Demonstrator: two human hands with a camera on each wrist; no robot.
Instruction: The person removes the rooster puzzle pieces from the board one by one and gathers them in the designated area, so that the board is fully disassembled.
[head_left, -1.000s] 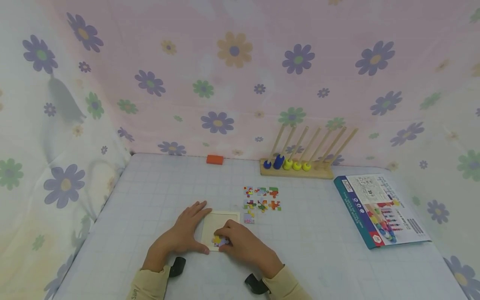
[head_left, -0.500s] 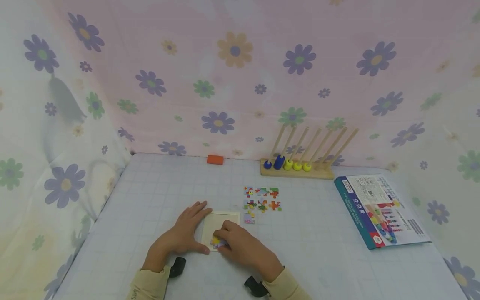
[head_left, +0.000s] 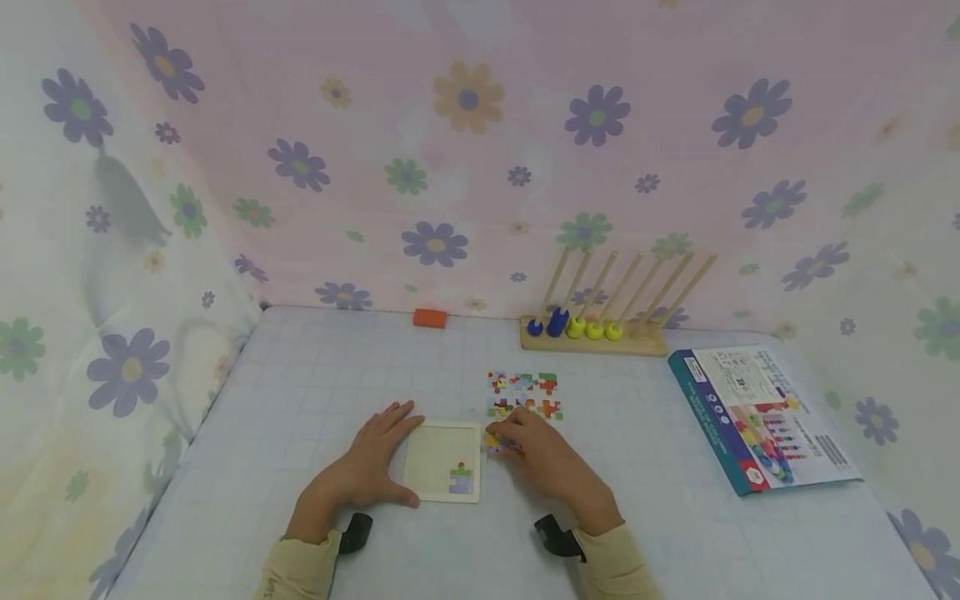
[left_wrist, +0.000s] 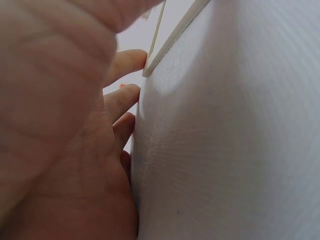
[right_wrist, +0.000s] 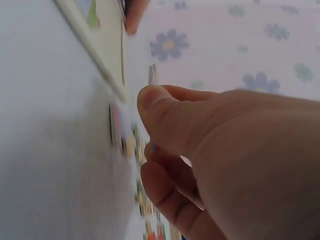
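Observation:
A square wooden puzzle tray (head_left: pixel 431 458) lies on the table in the head view, with a green and purple jigsaw piece (head_left: pixel 461 481) in its lower right corner. My left hand (head_left: pixel 373 462) rests along the tray's left side, fingers spread and thumb at the lower edge; in the left wrist view a fingertip touches the tray's rim (left_wrist: pixel 167 47). Just right of the tray, my right hand (head_left: pixel 551 462) pinches a thin jigsaw piece (right_wrist: pixel 152 74) between thumb and finger. Its picture side is mostly hidden. Below it, another piece (right_wrist: pixel 116 124) lies on the table.
Several loose jigsaw pieces (head_left: pixel 522 382) lie in rows beyond my right hand. Behind them stands a wooden peg rack (head_left: pixel 592 343) with blue and yellow beads. An orange block (head_left: pixel 430 318) sits at the back edge, and a flat printed box (head_left: pixel 761 421) at the right.
My right hand has moved from the tray's lower part to the right, beyond its rim, with a jigsaw piece between the fingers. The corner piece now shows. My left hand has stayed in place.

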